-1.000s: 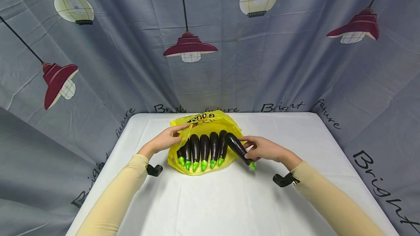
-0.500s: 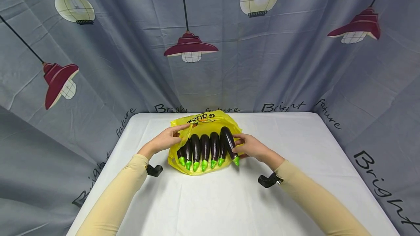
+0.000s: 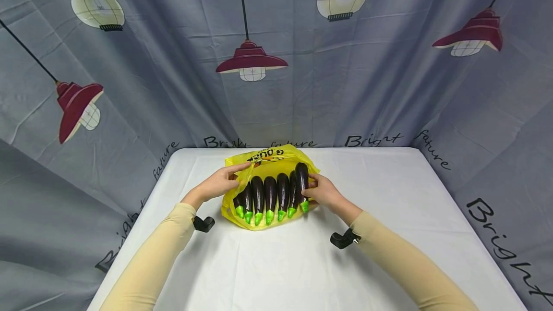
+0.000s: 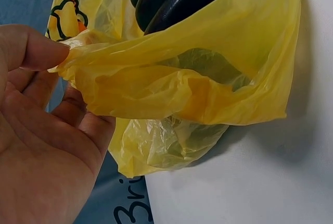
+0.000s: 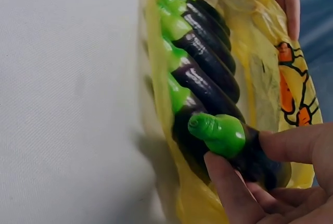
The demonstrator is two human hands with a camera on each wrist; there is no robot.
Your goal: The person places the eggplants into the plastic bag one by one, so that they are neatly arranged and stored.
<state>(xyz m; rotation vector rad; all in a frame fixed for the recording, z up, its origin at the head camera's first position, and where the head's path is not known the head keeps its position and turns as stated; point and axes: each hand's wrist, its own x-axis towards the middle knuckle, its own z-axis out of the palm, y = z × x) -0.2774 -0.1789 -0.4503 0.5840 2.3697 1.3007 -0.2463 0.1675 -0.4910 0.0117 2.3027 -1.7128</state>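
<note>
A yellow plastic bag (image 3: 276,156) with printed lettering lies with its mouth spread at the back of the white table. Several dark eggplants (image 3: 270,193) with green stems are lined up side by side in it. My left hand (image 3: 217,184) pinches the bag's left edge between thumb and fingers; the left wrist view shows the gathered plastic (image 4: 88,57). At the bag's right end, my right hand (image 3: 326,191) grips one more eggplant (image 5: 255,153) around its body, stem toward me. That eggplant is just over the right end of the row, inside the bag's opening.
A white cloth covers the table (image 3: 276,272), whose far edge is close behind the bag. A grey curtain (image 3: 276,104) printed with lamps and lettering hangs behind and along both sides. Black wrist cameras (image 3: 344,239) jut from both sleeves.
My right hand has carried the eggplant left, from beside the bag to the right end of the row, turning it from slanted to nearly parallel with the others. The left hand has stayed put.
</note>
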